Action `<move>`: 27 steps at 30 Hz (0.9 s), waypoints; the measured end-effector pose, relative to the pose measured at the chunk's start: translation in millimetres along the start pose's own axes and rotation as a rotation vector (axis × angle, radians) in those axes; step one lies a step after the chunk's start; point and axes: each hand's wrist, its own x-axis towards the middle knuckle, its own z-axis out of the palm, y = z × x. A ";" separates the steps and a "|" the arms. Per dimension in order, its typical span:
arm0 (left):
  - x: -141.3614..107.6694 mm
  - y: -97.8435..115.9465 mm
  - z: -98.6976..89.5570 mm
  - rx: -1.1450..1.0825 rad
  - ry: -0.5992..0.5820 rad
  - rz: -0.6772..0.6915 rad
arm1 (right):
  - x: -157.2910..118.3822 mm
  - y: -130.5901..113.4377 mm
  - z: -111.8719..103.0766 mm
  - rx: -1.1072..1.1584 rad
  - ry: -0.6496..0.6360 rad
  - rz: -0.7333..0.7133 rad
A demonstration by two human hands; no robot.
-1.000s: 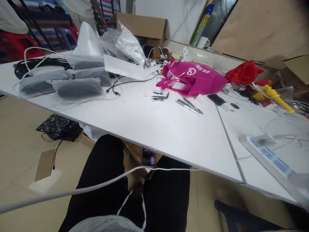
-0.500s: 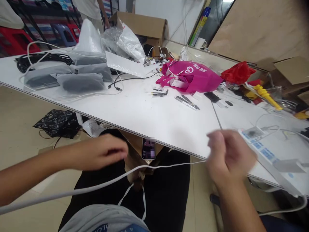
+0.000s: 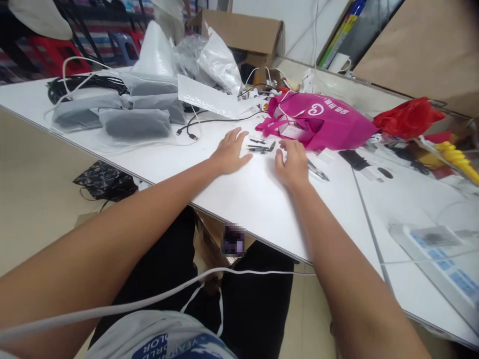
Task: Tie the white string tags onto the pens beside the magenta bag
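Note:
On the white table [image 3: 258, 194], my left hand [image 3: 231, 152] lies with its fingers spread and nothing in it, just left of several small dark pen parts [image 3: 258, 147]. My right hand [image 3: 294, 162] is on the other side of these parts, its fingers bent but apart, holding nothing. Silver and dark pens [image 3: 318, 171] lie beside my right hand, partly hidden by it. Behind both hands is a pink bag [image 3: 337, 119].
Grey wrapped packages [image 3: 134, 123] and a black cable coil [image 3: 90, 86] lie at the left. At the right are a red bag [image 3: 407, 117] and a white power strip [image 3: 441, 259]. A white cable [image 3: 179, 286] crosses above my lap.
Both hands have moved forward from the table's near side, coming down beside the pen parts. Their fingers have opened. The view has shifted slightly.

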 end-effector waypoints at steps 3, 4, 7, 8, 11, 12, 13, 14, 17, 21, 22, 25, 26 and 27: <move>9.8 1.8 2.5 0.004 -0.049 0.005 | -3.8 12.8 2.8 0.016 -0.012 0.059; 13.4 2.5 3.5 0.009 -0.063 0.003 | -4.4 15.6 4.2 0.021 -0.029 0.076; 23.4 3.9 8.7 0.036 -0.101 -0.010 | -5.7 17.9 11.4 0.060 -0.110 0.099; 26.1 4.3 10.6 0.047 -0.113 -0.016 | -6.0 17.1 14.1 0.078 -0.145 0.105; 31.6 5.4 14.8 0.065 -0.128 -0.026 | -6.2 13.4 19.7 0.111 -0.216 0.152; 32.9 5.8 15.7 0.064 -0.128 -0.026 | -6.0 12.3 20.4 0.113 -0.223 0.174; 34.0 6.3 16.4 0.062 -0.126 -0.022 | -5.9 11.3 20.5 0.111 -0.226 0.198; 35.1 6.8 17.0 0.060 -0.124 -0.016 | -5.9 10.2 20.4 0.106 -0.227 0.218; 38.7 8.8 19.3 0.045 -0.114 0.011 | -5.9 6.3 20.8 0.072 -0.229 0.234; 43.2 13.8 22.7 0.007 -0.072 0.075 | -2.6 0.6 27.2 0.052 -0.195 0.185; 43.8 15.4 23.0 0.002 -0.067 0.090 | -0.6 -0.4 29.7 0.052 -0.187 0.180; 43.9 19.8 22.2 0.000 -0.070 0.109 | 6.4 -2.0 36.5 0.030 -0.187 0.216; 43.5 20.8 21.5 -0.001 -0.070 0.116 | 8.4 -2.2 38.1 0.018 -0.192 0.235; 42.9 21.5 20.9 -0.002 -0.067 0.126 | 9.8 -2.2 39.3 0.007 -0.198 0.253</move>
